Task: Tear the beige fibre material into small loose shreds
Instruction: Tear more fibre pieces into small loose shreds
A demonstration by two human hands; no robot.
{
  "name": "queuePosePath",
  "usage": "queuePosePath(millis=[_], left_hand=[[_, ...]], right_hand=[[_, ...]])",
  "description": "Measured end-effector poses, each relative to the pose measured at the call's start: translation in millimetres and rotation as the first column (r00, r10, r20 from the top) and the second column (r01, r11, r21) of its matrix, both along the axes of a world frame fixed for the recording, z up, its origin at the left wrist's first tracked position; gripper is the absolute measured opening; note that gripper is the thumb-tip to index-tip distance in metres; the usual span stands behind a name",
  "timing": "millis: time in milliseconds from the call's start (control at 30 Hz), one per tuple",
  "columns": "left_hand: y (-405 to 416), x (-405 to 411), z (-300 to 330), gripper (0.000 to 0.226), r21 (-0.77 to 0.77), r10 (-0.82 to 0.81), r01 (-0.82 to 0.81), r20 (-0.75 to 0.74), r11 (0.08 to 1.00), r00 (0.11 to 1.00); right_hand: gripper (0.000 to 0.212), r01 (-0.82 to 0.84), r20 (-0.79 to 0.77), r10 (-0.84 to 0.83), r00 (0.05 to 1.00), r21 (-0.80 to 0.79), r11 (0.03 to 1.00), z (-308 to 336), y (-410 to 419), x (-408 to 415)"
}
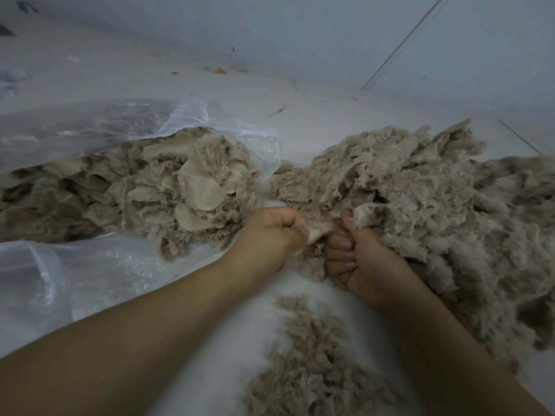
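Fingers of both fists apparently pinch fibre piece.

Both bare forearms reach forward and meet at the middle. The left hand is a closed fist, knuckles up; the right hand is curled, thumb raised, each gripping beige fibre.

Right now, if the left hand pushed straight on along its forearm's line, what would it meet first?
Probably the beige piece it already pinches with the right hand; past that the left hand would reach the shredded heap, though depth is uncertain.
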State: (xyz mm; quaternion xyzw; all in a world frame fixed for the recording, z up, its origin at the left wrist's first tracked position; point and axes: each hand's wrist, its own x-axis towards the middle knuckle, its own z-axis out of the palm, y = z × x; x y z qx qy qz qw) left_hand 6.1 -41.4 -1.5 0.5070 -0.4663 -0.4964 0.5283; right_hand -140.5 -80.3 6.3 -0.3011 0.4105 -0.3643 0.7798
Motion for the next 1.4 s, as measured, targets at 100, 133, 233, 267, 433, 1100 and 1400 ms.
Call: queuePosePath(millis=[100, 133, 233, 267, 433, 1100, 1400], left_hand=[[2, 0, 2, 0.030, 0.004, 0.007, -0.006, -0.130, 1.000, 0.991], [1, -1, 2, 0.029, -0.001, 0.027, -0.027, -0.131, 1.000, 0.991], [-3, -6, 2, 0.027, -0.039, 0.041, -0.045, -0.090, 0.998, 0.995], [-4, -8, 1, 0.027, -0.053, 0.032, -0.037, -0.086, 0.998, 0.996], [-2, -1, -5, 0.020, -0.071, 0.028, -0.040, -0.163, 0.997, 0.986], [3, 16, -1, 0.028, -0.014, -0.179, 0.178, -0.125, 0.984, 0.976], [9, 16, 1, 0.016, -0.001, -0.230, 0.230, -0.010, 0.973, 0.973]], right_hand=[[0.052, -0.007, -0.034, 0.007, 0.999, 0.003, 1.000, -2, -1, 0], [0.045, -0.017, -0.041, 0.017, 0.999, -0.010, 1.000, -2, 0, 1], [0.033, -0.050, -0.068, 0.044, 0.997, -0.092, 0.994, -2, 3, 1], [0.029, -0.064, -0.082, 0.054, 0.995, -0.127, 0.990, 0, 6, 0], [0.040, -0.192, -0.260, 0.104, 0.960, -0.343, 0.920, -9, 11, -3], [0.038, -0.146, -0.180, 0.099, 0.979, -0.272, 0.951, -10, 10, -4], [0.029, -0.135, -0.231, 0.056, 0.971, -0.344, 0.929, -10, 18, -2]])
